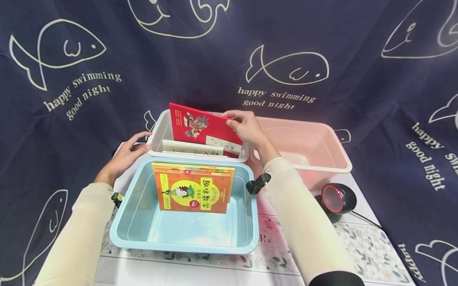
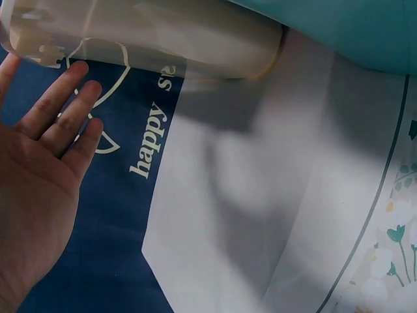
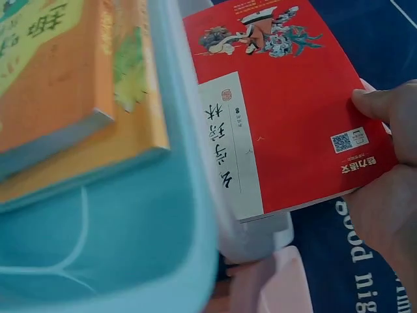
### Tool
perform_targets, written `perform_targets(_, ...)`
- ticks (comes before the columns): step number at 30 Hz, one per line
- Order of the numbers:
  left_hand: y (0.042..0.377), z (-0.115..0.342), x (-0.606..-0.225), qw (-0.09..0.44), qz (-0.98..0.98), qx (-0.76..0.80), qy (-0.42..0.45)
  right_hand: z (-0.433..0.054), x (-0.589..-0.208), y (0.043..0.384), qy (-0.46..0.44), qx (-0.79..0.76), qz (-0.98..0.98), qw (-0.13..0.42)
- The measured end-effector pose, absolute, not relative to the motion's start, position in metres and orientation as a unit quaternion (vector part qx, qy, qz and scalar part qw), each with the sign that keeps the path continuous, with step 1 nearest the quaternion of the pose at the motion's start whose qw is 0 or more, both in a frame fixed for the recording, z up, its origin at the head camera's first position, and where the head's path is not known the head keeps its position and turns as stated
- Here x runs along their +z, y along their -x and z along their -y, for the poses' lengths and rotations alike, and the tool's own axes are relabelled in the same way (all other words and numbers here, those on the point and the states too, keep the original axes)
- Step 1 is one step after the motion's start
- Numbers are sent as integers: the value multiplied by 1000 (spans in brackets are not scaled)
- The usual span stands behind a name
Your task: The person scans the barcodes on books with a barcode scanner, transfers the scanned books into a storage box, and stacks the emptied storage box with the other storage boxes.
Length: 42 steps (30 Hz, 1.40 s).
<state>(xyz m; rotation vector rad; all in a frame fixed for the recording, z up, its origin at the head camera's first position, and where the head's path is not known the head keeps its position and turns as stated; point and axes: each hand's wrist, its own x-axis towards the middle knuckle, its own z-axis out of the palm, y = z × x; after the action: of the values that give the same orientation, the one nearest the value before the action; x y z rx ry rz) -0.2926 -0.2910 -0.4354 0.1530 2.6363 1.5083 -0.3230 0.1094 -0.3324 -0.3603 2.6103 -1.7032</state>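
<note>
A red book [image 1: 195, 127] with a white title label stands tilted in the white bin [image 1: 160, 137], its top well above the rim. My right hand [image 1: 247, 125] pinches its upper right edge; in the right wrist view the thumb lies on the red cover [image 3: 306, 98]. In front of it, lower in the same bin, are pale thin books [image 1: 193, 148]. At the bin's left end my left hand [image 1: 129, 154] touches the rim, thumb and fingers spread. The left wrist view shows that hand [image 2: 45, 176] with its fingers extended beside the bin wall [image 2: 163, 39].
A blue bin [image 1: 184, 248] stands nearest, holding upright orange and yellow books [image 1: 193, 190]. To the right is a pink bin [image 1: 315, 143], with a black device [image 1: 338, 198] glowing red and its cable before it. A dark fish-print curtain [image 1: 200, 67] hangs behind.
</note>
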Motion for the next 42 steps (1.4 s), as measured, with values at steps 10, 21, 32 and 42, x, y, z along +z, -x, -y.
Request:
perform_targets(10,293,292,-436,51,-868,491,-50,-92,-357,320,168,-526,-831,68)
perform_targets(21,295,291,-434,61,-864,497,-52,-80,-381,313,196,-497,-834,135)
perform_targets(32,291,289,-432,63,-862,502,-45,-79,-384,313,212,-470,-838,177)
perform_targets(42,293,289,-433,65,-863,500,-37,-75,-386,312,168,-433,-869,171)
